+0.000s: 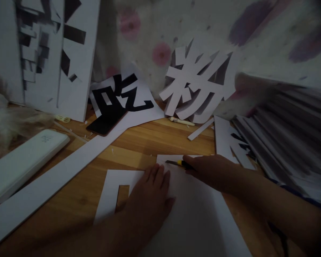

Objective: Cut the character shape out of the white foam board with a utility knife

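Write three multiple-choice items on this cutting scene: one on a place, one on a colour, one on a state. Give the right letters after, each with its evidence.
1. Where does the black phone lie?
A. On the wooden floor beside the printed black character sheet
B. On the stack of boards at the right
C. Under the left hand

2. What colour is the band on the utility knife?
A. Red
B. Yellow
C. Green

3. How is the left hand placed?
A. Raised in the air
B. Gripping the knife
C. Pressed flat on the white board

Answers:
1 A: the phone rests on the wood, its upper end at the sheet's lower edge.
2 B: a yellow patch shows just ahead of the right hand, which holds the knife.
3 C: the palm and fingers lie spread on the board, near the blade.
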`<state>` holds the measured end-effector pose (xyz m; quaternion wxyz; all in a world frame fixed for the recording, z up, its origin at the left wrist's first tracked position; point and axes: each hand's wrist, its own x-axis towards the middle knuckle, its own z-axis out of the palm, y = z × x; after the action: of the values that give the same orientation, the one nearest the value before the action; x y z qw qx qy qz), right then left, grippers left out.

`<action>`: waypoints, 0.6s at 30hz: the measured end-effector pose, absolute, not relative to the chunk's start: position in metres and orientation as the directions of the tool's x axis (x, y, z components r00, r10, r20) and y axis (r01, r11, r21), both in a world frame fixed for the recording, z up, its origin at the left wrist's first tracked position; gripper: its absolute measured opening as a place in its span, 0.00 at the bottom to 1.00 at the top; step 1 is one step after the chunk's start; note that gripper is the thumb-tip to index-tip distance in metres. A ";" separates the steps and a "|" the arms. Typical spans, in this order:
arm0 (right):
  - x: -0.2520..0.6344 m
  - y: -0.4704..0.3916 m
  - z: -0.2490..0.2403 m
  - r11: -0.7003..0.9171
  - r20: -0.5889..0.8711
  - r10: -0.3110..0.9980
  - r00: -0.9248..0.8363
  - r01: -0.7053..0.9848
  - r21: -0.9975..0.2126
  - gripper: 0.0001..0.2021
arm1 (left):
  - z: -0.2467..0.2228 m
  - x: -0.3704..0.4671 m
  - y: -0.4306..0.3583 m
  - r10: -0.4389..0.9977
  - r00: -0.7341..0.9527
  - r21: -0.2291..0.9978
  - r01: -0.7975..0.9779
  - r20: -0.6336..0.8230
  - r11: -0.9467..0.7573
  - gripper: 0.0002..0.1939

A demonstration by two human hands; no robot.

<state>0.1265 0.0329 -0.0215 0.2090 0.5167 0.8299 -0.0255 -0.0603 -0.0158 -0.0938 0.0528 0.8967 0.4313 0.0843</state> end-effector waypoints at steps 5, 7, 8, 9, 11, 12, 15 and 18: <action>0.140 0.026 -0.027 0.437 -0.409 0.853 -0.324 0.872 0.222 0.12 | -0.094 -0.059 -0.016 0.778 0.616 0.142 0.765 0.121 -0.628 0.26; 0.143 0.023 -0.028 0.420 -0.417 0.858 -0.301 0.878 0.231 0.11 | -0.093 -0.059 -0.016 0.777 0.617 0.143 0.764 0.121 -0.629 0.26; 0.144 0.021 -0.029 0.411 -0.418 0.861 -0.289 0.880 0.238 0.11 | -0.093 -0.059 -0.016 0.776 0.618 0.146 0.763 0.122 -0.630 0.25; 0.145 0.020 -0.029 0.402 -0.418 0.865 -0.277 0.881 0.249 0.11 | -0.093 -0.059 -0.016 0.774 0.620 0.148 0.760 0.126 -0.633 0.25; 0.144 0.017 -0.030 0.393 -0.410 0.874 -0.262 0.877 0.278 0.12 | -0.093 -0.059 -0.016 0.770 0.624 0.150 0.755 0.137 -0.638 0.25; 0.144 0.016 -0.030 0.389 -0.407 0.878 -0.254 0.873 0.294 0.13 | -0.093 -0.059 -0.016 0.768 0.624 0.154 0.753 0.144 -0.640 0.25; 0.144 0.016 -0.029 0.391 -0.395 0.882 -0.257 0.867 0.309 0.12 | -0.095 -0.059 -0.016 0.771 0.614 0.178 0.751 0.169 -0.636 0.25; 0.145 0.017 -0.022 0.407 -0.397 0.872 -0.286 0.873 0.268 0.10 | -0.097 -0.058 -0.016 0.770 0.616 0.180 0.749 0.166 -0.638 0.25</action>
<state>0.1452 0.0173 -0.0218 0.2468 0.5443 0.8017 -0.0007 -0.0578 -0.0164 -0.0965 0.0465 0.8978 0.4228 0.1144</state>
